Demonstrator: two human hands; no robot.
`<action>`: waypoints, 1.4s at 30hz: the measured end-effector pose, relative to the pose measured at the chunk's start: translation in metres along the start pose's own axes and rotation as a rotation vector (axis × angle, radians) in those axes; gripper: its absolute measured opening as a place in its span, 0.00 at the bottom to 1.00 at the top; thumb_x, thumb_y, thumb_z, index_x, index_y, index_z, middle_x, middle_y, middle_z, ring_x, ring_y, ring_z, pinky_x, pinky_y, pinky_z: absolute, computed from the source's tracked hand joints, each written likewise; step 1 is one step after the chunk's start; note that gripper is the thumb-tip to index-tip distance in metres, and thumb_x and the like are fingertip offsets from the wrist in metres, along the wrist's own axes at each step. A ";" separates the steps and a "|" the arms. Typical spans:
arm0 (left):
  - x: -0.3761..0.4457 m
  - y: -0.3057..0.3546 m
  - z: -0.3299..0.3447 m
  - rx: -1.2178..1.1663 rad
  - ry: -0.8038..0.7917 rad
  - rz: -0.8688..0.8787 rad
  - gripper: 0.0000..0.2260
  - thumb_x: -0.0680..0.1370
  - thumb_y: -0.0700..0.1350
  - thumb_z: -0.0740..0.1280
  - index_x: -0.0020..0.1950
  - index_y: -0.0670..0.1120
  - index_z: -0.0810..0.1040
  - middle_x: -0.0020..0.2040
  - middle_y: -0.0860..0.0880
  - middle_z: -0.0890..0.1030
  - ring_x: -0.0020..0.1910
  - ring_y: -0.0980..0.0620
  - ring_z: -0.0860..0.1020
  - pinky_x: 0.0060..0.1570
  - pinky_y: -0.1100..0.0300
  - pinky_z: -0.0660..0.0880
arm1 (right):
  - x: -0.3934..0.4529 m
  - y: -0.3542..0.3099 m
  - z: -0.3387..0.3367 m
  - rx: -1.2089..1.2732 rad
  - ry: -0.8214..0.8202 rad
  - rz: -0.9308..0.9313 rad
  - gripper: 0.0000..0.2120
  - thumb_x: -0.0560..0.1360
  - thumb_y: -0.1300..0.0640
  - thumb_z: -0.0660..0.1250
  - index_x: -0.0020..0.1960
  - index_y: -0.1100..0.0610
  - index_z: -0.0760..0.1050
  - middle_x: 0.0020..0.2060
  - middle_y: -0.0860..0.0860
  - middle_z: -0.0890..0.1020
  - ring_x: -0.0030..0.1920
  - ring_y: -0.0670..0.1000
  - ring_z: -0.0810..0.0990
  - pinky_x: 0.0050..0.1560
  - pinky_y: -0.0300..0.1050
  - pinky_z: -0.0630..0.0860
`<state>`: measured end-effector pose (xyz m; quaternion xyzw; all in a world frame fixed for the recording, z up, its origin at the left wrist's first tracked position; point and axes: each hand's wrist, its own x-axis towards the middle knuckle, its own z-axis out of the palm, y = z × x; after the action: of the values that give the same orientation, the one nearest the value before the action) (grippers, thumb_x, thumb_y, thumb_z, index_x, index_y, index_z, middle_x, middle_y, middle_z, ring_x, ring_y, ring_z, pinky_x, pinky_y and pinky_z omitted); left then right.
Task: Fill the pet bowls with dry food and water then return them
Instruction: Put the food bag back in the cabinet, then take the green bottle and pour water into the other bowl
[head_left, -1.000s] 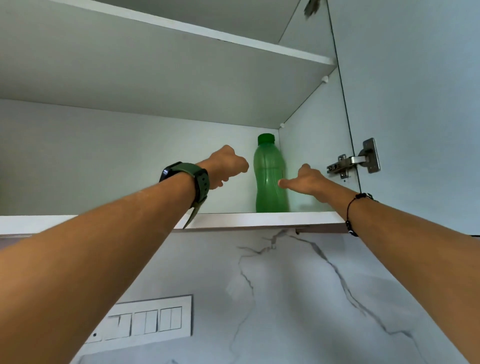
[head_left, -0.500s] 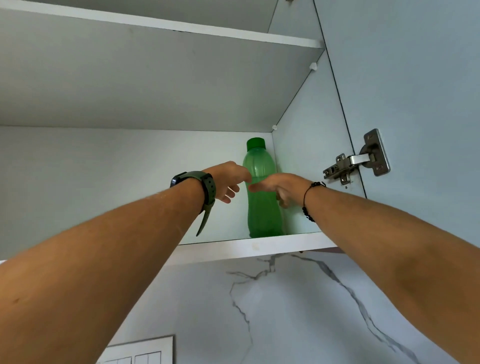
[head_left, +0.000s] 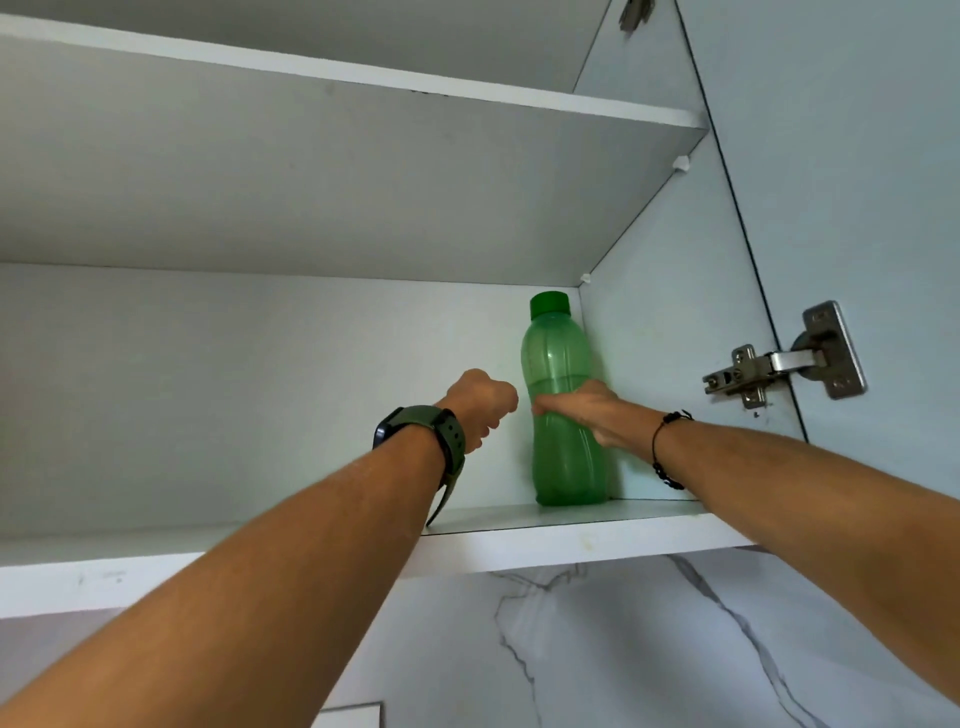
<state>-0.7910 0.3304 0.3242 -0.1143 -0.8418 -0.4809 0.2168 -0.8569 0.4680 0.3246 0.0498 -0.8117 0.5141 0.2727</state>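
A green plastic bottle (head_left: 560, 358) with a green cap stands upright in the right back corner of the lower cabinet shelf (head_left: 571, 538). Its water level shows at about mid-height. My right hand (head_left: 584, 410) wraps around the bottle's waist, fingers across its front. My left hand (head_left: 480, 402), with a dark green watch on the wrist, hovers just left of the bottle, fingers curled into a loose fist, not touching it. No pet bowls are in view.
The wall cabinet is open, its door (head_left: 852, 156) swung out at the right with a metal hinge (head_left: 779, 364). An upper shelf (head_left: 363, 78) sits overhead. Below are a marble-patterned wall (head_left: 623, 649) and the corner of a switch plate (head_left: 353, 716).
My right hand went from pointing at the bottle to closing around its middle. The left hand stayed beside it. My view shifted closer and further up into the cabinet.
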 end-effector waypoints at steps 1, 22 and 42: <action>-0.002 0.001 0.000 -0.007 0.002 0.007 0.08 0.77 0.41 0.61 0.39 0.43 0.65 0.47 0.42 0.72 0.44 0.46 0.69 0.46 0.55 0.69 | -0.003 -0.001 -0.002 0.008 -0.003 -0.010 0.29 0.67 0.53 0.74 0.62 0.64 0.68 0.52 0.55 0.74 0.51 0.52 0.71 0.46 0.41 0.71; -0.146 0.021 -0.065 -0.205 -0.102 0.241 0.27 0.77 0.59 0.61 0.63 0.37 0.70 0.50 0.43 0.77 0.44 0.48 0.77 0.44 0.57 0.75 | -0.207 -0.068 -0.055 0.242 0.106 -0.237 0.45 0.54 0.41 0.74 0.66 0.57 0.65 0.58 0.55 0.77 0.56 0.56 0.78 0.55 0.54 0.77; -0.342 -0.154 0.015 -0.691 -0.366 -0.016 0.22 0.79 0.62 0.54 0.55 0.48 0.79 0.44 0.53 0.85 0.46 0.56 0.83 0.48 0.60 0.78 | -0.453 0.148 0.036 0.217 -0.153 -0.040 0.30 0.55 0.48 0.75 0.55 0.50 0.71 0.47 0.48 0.82 0.48 0.47 0.82 0.49 0.49 0.80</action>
<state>-0.5557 0.2702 0.0380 -0.2578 -0.6559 -0.7094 0.0081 -0.5408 0.4151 -0.0304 0.1344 -0.7685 0.5881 0.2133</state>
